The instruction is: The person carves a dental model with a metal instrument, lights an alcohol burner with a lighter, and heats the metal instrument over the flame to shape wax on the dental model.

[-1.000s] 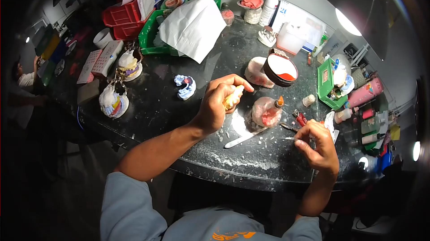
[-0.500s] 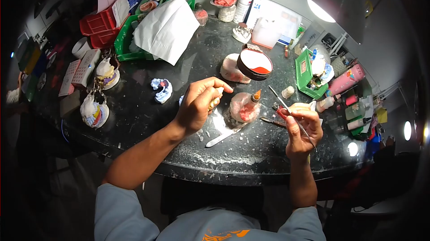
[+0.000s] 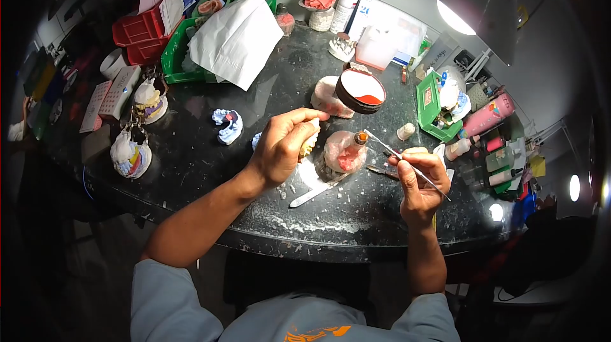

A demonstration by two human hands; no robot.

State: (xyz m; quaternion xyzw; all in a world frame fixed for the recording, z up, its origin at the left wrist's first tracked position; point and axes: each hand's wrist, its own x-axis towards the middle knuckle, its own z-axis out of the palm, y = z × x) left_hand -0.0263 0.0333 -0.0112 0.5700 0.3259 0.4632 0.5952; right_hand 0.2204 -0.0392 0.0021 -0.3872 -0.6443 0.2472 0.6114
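Observation:
My left hand (image 3: 283,148) is closed around a small cream and yellowish dental cast (image 3: 310,142), mostly hidden by the fingers. A thin metal wax carver (image 3: 420,175) is gripped in my right hand (image 3: 423,183), slanting up to the left. Its whitish tip is at the top of a spirit burner (image 3: 344,159), a squat glass smeared with pink wax; whether they touch I cannot tell. Behind the burner, a round tin (image 3: 361,90) with red wax in it leans on a pinkish-white block (image 3: 330,97). Between my hands a pale spatula (image 3: 312,197) lies on the bench.
A blue-white impression (image 3: 227,127) lies left of my left hand, with mounted dental casts (image 3: 131,151) farther left. Green bins (image 3: 439,110) and a pink bottle (image 3: 490,115) stand at right. White paper (image 3: 232,40) covers the back-left bin. A lamp (image 3: 455,17) hangs at back right.
The carver's tip has moved left and down to the burner's top. An orange flame showed there before. My left hand has turned slightly, showing more of the cast.

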